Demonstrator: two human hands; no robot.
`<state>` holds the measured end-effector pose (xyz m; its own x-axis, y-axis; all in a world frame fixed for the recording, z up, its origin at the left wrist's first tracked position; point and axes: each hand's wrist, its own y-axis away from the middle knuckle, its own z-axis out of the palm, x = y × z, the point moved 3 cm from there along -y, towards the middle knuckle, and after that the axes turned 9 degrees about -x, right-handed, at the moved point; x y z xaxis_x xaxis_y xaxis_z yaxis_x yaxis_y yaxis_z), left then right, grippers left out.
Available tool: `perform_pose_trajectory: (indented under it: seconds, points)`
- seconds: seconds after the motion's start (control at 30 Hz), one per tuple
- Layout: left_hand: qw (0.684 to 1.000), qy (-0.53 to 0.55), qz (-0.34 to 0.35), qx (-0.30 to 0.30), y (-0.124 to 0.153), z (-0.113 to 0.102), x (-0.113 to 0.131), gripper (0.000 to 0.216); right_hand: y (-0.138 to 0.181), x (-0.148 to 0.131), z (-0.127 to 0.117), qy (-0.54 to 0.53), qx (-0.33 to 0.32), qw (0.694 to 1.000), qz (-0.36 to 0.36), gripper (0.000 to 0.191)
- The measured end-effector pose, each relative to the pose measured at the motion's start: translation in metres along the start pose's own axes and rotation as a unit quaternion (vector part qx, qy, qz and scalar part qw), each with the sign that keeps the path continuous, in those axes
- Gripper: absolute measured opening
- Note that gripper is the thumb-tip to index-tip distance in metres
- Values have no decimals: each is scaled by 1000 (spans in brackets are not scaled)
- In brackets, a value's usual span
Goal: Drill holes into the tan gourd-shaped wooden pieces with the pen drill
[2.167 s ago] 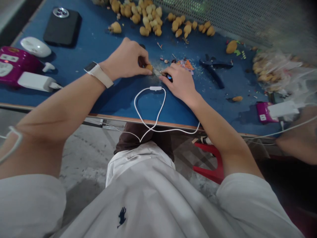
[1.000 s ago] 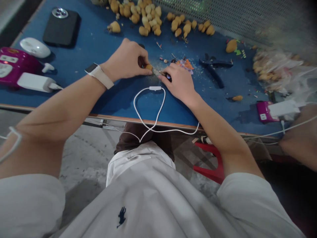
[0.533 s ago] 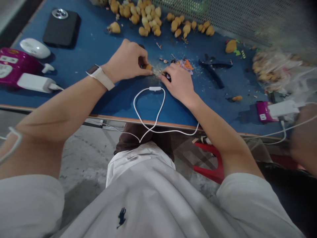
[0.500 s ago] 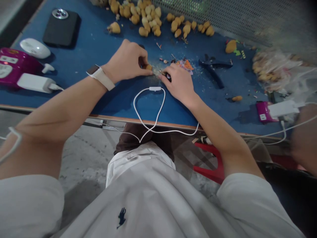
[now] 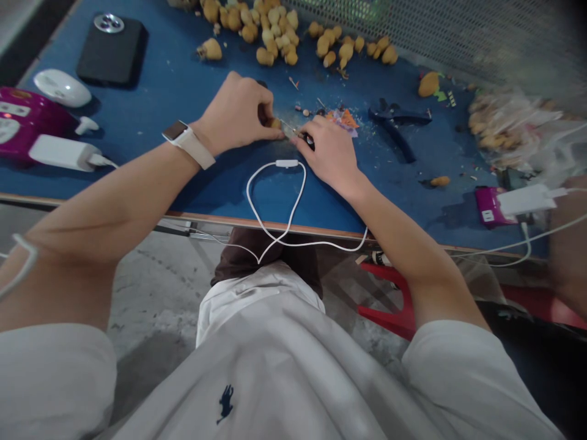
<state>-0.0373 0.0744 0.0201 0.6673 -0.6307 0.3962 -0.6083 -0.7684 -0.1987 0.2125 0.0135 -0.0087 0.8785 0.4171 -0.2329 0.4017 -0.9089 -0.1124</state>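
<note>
My left hand (image 5: 243,113) pinches a small tan gourd (image 5: 274,123) just above the blue table; the fingers hide most of it. In my right hand (image 5: 328,146) is a slim tool with a thin metal tip (image 5: 288,127) and a dark handle (image 5: 308,140); I cannot tell its exact kind. That tip points left at the gourd, close to it or touching. Pale crumbs lie around both hands. Beyond my right hand sit orange and purple scraps (image 5: 345,121), with dark-blue pliers (image 5: 394,125) to their right.
Many gourds (image 5: 279,30) line the back by a mesh screen (image 5: 440,30). At left are a black phone (image 5: 110,52), a white mouse-shaped case (image 5: 63,88) and a purple power strip (image 5: 34,128). A white cord (image 5: 287,164) loops in front. Another person's arm (image 5: 568,244) is at right.
The thin metal tip shows more clearly beside the gourd. My hands have barely moved. The other person's arm at the right edge has shifted slightly.
</note>
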Motion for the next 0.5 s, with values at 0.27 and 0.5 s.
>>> perform_pose_trajectory:
  seconds: [0.27, 0.5]
  points:
    - [1000, 4, -11, -2, 0, 0, 0, 45, 0, -5, 0, 3, -22, 1000, 20, 59]
    - [1000, -2, -11, 6, 0, 0, 3, 46, 0, -2, 2, 4, 8, 1000, -2, 64]
